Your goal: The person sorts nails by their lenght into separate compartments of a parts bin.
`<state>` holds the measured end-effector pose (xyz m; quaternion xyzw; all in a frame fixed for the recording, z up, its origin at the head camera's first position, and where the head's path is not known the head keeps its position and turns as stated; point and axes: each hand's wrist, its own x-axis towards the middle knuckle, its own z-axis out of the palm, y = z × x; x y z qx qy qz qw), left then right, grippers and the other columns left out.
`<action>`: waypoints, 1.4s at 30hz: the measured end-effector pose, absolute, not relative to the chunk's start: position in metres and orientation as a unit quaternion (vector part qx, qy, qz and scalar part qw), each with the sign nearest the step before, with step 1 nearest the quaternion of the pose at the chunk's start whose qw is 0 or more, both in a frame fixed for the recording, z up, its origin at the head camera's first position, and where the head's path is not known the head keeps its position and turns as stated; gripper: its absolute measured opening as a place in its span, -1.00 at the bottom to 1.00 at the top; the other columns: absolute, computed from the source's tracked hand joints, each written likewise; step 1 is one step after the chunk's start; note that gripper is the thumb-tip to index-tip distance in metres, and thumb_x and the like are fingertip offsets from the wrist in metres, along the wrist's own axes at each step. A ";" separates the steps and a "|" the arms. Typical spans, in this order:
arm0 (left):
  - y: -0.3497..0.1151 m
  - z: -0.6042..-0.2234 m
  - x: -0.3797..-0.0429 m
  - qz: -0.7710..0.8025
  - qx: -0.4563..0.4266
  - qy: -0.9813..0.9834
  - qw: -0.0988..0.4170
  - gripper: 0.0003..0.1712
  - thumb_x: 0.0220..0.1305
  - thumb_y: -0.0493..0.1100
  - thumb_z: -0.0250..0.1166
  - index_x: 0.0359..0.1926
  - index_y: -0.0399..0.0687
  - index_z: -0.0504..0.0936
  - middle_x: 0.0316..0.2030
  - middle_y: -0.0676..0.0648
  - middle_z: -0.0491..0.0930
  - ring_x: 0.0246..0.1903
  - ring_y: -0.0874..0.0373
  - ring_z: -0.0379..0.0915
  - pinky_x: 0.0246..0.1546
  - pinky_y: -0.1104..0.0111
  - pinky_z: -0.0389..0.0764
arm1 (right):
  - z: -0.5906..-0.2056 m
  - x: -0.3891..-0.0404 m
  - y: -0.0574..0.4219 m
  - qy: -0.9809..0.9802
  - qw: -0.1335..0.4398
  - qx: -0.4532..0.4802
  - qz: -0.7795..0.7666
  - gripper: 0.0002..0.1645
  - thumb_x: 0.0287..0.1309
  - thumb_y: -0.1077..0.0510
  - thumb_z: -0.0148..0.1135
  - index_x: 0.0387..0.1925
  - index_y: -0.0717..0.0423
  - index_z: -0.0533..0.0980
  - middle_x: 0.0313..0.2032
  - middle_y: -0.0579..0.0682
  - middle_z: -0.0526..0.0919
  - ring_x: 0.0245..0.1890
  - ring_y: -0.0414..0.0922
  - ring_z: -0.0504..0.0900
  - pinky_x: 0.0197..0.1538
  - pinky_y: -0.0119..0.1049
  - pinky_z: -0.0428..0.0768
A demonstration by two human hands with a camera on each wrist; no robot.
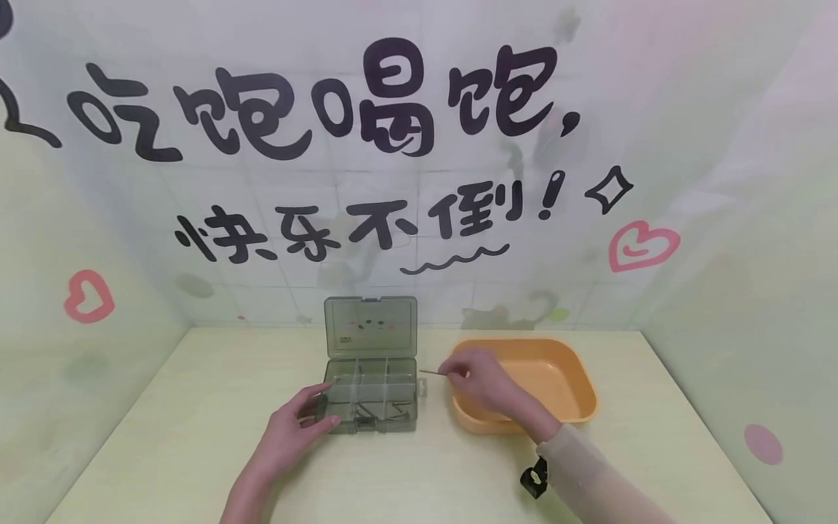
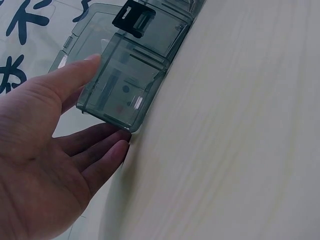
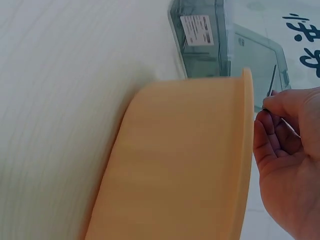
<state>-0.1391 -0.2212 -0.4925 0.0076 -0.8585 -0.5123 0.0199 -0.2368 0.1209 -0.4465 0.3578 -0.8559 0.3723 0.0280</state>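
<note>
A grey see-through compartment box (image 1: 371,393) stands on the table with its lid (image 1: 370,327) raised at the back. Several thin metal pieces (image 1: 397,413), like nails or screws, lie in its front compartments. My left hand (image 1: 294,429) holds the box's left front corner, the thumb at the front edge and the fingers against the left side. Between thumb and fingertips my right hand (image 1: 481,377) pinches one thin nail or screw (image 3: 272,80). It points left toward the box. This hand is over the left rim of an orange tub (image 1: 556,386).
Behind the table (image 1: 262,364) rises a white wall (image 1: 419,175) with large dark lettering, and side walls flank it. A clear side latch or tab (image 1: 422,387) sticks out at the box's right. A black strap piece (image 1: 535,478) hangs at the right sleeve.
</note>
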 end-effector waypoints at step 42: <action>-0.222 -0.495 -0.141 -0.511 0.009 -0.859 0.022 -0.27 0.28 -0.13 0.49 0.42 -0.07 0.45 0.27 -0.43 0.47 0.30 -0.30 0.40 0.24 0.02 0.58 | -0.449 -0.196 0.006 -0.903 -0.002 0.264 0.339 -0.80 0.15 0.47 0.27 -0.23 0.28 0.73 -0.24 0.10 0.78 -0.19 -0.03 0.75 -0.13 -0.32 0.74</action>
